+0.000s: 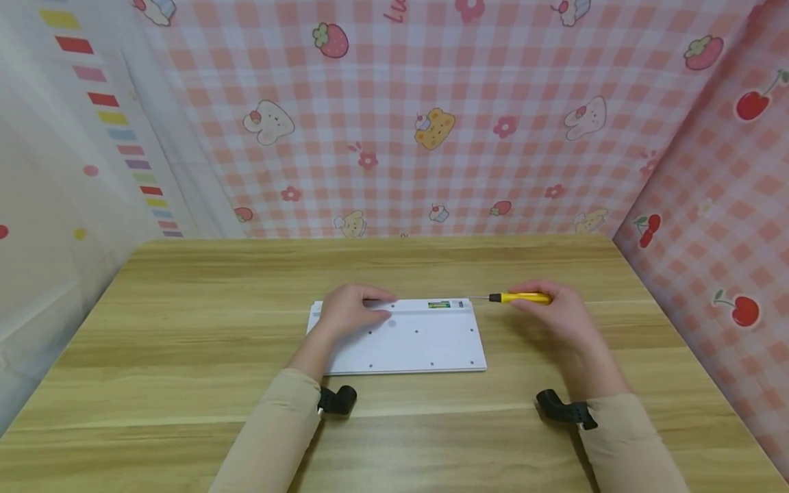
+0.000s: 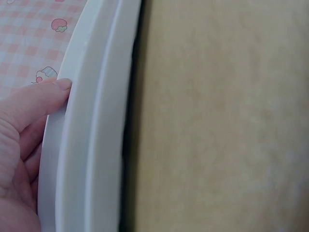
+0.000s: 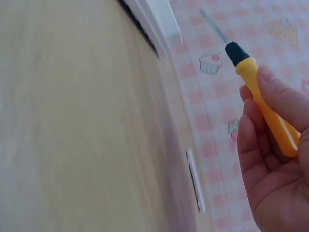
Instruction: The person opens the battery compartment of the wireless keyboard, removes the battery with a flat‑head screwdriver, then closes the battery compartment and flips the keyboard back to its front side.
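A white keyboard (image 1: pixel 419 346) lies face down on the wooden table, its underside dotted with several small screw holes. Near its far right corner an uncovered battery slot shows a green battery (image 1: pixel 439 305). My left hand (image 1: pixel 350 311) grips the keyboard's far raised edge; in the left wrist view the thumb (image 2: pixel 58 89) presses the ridge, with the fingers behind it. In my right hand (image 1: pixel 557 308) is a yellow screwdriver (image 3: pixel 260 94) with a black collar, held by the handle. Its thin shaft points left, close to the keyboard's far right corner; whether it touches cannot be told.
A small thin white strip (image 3: pixel 195 181) lies near the table's far edge in the right wrist view. Behind the table (image 1: pixel 216 308) hangs a pink checked cloth (image 1: pixel 394 171). Black wrist camera mounts (image 1: pixel 337 400) sit on both forearms.
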The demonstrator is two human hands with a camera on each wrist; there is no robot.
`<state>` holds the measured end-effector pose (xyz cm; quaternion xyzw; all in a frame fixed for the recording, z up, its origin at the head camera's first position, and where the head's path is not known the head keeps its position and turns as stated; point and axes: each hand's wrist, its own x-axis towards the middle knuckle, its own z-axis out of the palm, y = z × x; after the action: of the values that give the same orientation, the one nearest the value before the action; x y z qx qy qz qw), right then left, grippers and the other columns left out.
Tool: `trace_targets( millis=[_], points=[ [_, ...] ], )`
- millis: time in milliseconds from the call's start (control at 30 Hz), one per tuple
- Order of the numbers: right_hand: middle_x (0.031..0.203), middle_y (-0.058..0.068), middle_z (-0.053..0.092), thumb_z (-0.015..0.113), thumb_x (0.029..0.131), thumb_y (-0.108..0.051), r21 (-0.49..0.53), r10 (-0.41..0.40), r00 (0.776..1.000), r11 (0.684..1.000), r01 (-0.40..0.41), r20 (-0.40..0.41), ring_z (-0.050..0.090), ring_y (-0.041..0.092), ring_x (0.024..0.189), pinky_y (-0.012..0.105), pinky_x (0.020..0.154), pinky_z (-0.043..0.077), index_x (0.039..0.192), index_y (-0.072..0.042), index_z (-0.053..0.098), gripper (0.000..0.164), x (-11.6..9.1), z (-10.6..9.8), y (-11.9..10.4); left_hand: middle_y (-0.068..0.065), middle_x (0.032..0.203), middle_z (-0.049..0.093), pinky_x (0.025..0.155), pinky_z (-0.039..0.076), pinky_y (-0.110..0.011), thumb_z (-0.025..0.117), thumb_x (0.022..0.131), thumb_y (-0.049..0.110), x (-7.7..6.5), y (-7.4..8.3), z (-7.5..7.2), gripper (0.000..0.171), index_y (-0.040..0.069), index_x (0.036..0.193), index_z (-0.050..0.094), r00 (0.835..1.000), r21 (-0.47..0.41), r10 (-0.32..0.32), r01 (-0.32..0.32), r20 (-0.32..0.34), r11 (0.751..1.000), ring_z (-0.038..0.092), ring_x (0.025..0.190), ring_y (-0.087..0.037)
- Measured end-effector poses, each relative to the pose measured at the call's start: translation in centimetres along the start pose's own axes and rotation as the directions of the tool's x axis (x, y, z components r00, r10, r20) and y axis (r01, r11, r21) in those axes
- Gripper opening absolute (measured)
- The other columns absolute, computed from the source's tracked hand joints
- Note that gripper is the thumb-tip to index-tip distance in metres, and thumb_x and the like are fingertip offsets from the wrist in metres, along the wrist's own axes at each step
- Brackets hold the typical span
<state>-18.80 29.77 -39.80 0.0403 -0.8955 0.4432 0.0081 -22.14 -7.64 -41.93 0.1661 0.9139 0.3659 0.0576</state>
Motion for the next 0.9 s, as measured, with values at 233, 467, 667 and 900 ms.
trace_targets(
  millis=[233, 467, 667, 900],
  points=[
    [0.118, 0.013, 0.065, 0.075, 0.088, -0.037, 0.065, 0.038, 0.999, 0.997, -0.036, -0.022, 0.054, 0.025, 0.099, 0.018, 0.077, 0.049, 0.115, -0.005, 0.068, 0.043, 0.6, 0.9, -1.1, 0.008, 0.116, 0.071, 0.102, 0.044, -0.040, 0.080, 0.084, 0.027, 0.0, 0.0, 0.0, 0.027, 0.028, 0.111, 0.078, 1.000, -0.002, -0.005, 0.005, 0.002, 1.000, 0.062, 0.116, -0.018],
    [0.115, 0.015, 0.062, 0.074, 0.090, -0.032, 0.080, 0.037, 0.999, 0.996, -0.036, -0.012, 0.051, 0.026, 0.094, 0.019, 0.074, 0.048, 0.112, -0.001, 0.064, 0.039, 1.1, 1.0, -1.8, 0.008, 0.115, 0.071, 0.101, 0.045, -0.039, 0.080, 0.084, 0.027, 0.1, -0.1, 0.0, 0.027, 0.028, 0.111, 0.078, 1.000, -0.007, -0.006, 0.006, 0.006, 1.000, 0.063, 0.115, -0.017],
    [0.114, 0.015, 0.063, 0.074, 0.091, -0.026, 0.084, 0.023, 0.999, 0.996, -0.025, 0.031, 0.053, 0.028, 0.093, 0.020, 0.075, 0.050, 0.110, -0.003, 0.066, 0.031, 1.3, 0.9, -2.1, 0.008, 0.115, 0.071, 0.100, 0.045, -0.039, 0.080, 0.084, 0.027, 0.1, -0.1, 0.0, 0.027, 0.028, 0.111, 0.078, 1.000, 0.001, -0.001, 0.001, 0.005, 1.000, 0.063, 0.115, -0.017],
    [0.116, 0.015, 0.064, 0.075, 0.090, -0.027, 0.096, 0.025, 0.999, 0.995, -0.029, 0.038, 0.058, 0.026, 0.093, 0.023, 0.075, 0.052, 0.112, -0.003, 0.067, 0.033, 1.5, 1.0, -2.5, 0.007, 0.116, 0.071, 0.101, 0.044, -0.040, 0.081, 0.083, 0.027, 0.0, 0.0, 0.0, 0.027, 0.029, 0.109, 0.078, 1.000, 0.003, -0.015, 0.015, -0.006, 1.000, 0.062, 0.117, -0.019]
  ],
)
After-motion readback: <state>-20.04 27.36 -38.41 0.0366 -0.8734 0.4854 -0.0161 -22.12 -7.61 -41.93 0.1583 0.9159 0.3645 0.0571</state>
